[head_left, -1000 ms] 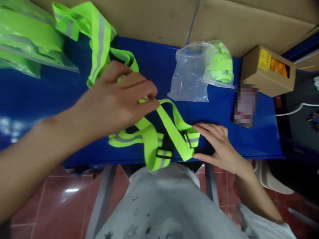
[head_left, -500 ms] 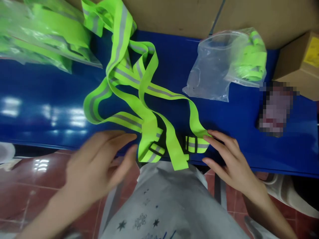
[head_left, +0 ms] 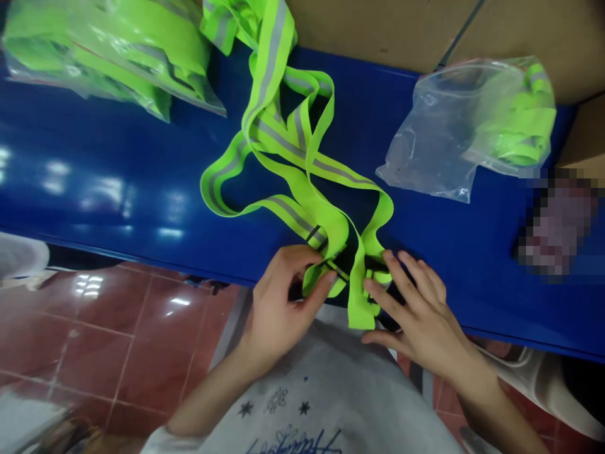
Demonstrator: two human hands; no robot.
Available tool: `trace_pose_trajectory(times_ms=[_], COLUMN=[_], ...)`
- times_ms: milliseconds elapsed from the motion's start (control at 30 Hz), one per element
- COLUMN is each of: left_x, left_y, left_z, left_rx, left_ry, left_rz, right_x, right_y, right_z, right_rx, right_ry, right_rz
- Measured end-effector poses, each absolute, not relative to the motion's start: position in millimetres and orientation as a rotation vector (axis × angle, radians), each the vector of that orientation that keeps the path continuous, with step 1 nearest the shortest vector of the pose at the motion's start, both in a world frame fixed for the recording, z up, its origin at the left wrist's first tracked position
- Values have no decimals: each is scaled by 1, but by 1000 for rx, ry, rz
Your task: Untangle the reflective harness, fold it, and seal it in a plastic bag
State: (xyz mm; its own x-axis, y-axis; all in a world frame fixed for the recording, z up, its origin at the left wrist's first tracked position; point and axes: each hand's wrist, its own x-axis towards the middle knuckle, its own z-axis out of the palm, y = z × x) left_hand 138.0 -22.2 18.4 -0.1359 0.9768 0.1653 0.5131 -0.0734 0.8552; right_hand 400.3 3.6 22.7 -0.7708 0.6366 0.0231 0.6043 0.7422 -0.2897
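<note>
Strap [head_left: 302, 189], neon green with a grey stripe, lies in loose loops over the middle of the table [head_left: 118, 157]; far end against the cardboard [head_left: 378, 28], near ends at the near edge, both hands on them.

Left hand [head_left: 283, 296]: half curled, thumb and index finger at a looped end by the black buckle [head_left: 338, 272]. Firm pinch or just contact: unclear. Right hand [head_left: 418, 309]: fingers spread, thumb well apart from the rest, fingertips on the right-hand strap end. No closed grip there. Hardware under those fingers is mostly hidden. One flat tail hangs over the near edge between the hands.

Step in hand, my read: lining up the buckled ends side by side. Loops beyond look unsorted. Next move calls for a proper pinch on both ends, edges matched, slack kept untwisted; the loose middle tail could snag between them.

Off to the sides: bagged green straps [head_left: 108, 57] far left; clear bag [head_left: 439, 139] far right, next to a bagged roll [head_left: 524, 132]. Pixelated item [head_left: 560, 227] at right, identity unclear.
</note>
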Motion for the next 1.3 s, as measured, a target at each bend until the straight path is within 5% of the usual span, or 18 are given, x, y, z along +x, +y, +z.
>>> trace_pose_trajectory(times_ms=[333, 900, 1300], left_x=[112, 112, 84], left_y=[-56, -65, -3], left_z=[45, 15, 30], left_rx=[1766, 2066, 2676], left_ry=[1425, 1309, 1141], left_rz=[902, 1123, 419], right_x=[402, 402, 391], right_y=[1, 10, 28], right_z=[23, 38, 55], right_rx=[-758, -533, -442], right_ry=[-2844, -2696, -2784], right_rz=[415, 582, 653])
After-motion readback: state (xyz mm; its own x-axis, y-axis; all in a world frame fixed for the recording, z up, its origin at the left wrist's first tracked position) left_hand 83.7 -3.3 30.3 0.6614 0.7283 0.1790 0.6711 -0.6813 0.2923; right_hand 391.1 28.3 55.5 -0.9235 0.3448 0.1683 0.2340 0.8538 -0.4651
